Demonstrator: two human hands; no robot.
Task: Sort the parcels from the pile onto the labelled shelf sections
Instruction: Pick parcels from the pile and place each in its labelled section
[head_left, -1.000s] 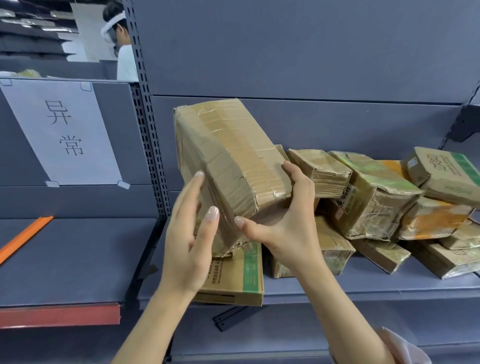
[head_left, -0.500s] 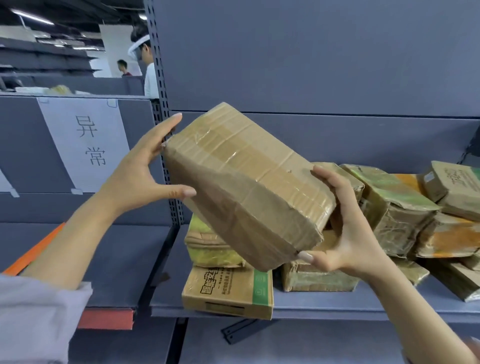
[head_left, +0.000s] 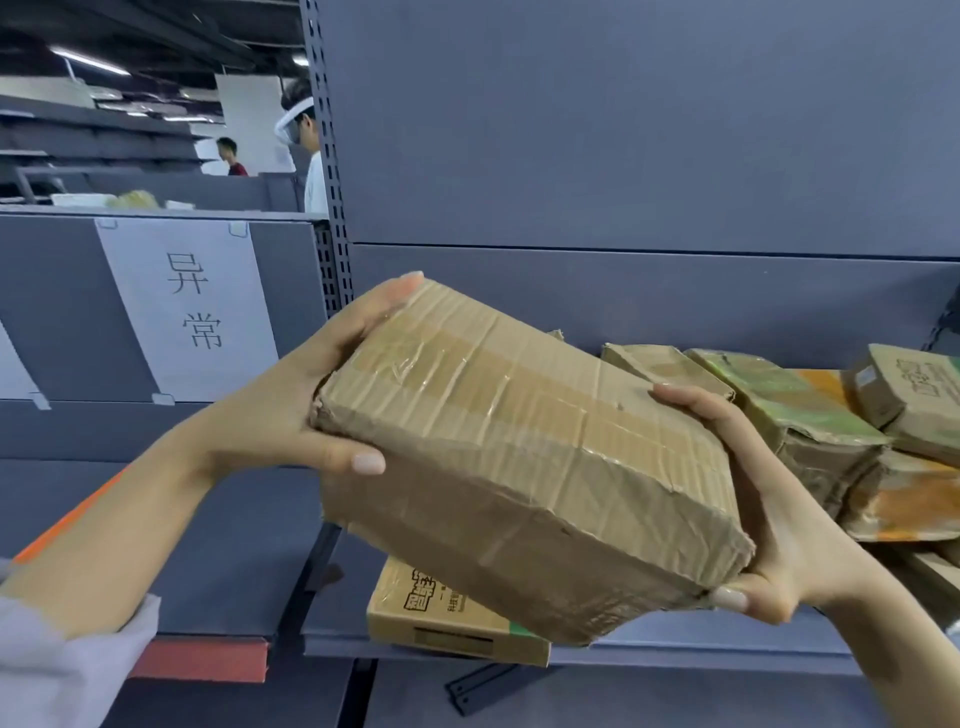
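A brown, tape-wrapped cardboard parcel (head_left: 524, 457) is held tilted in the air in front of the grey metal shelf (head_left: 701, 639), its left end raised. The left hand (head_left: 291, 415) is clasped round the raised end, with the fingers along the far edge and the thumb pressed on the near face. The right hand (head_left: 779, 530) is cupped round the lower end, with the thumb at the bottom corner. A pile of worn taped parcels (head_left: 810, 431) is seen on the shelf to the right. A flat printed carton (head_left: 441, 618) lies beneath the held parcel. A white paper label (head_left: 187, 306) is fixed to the left section's back panel.
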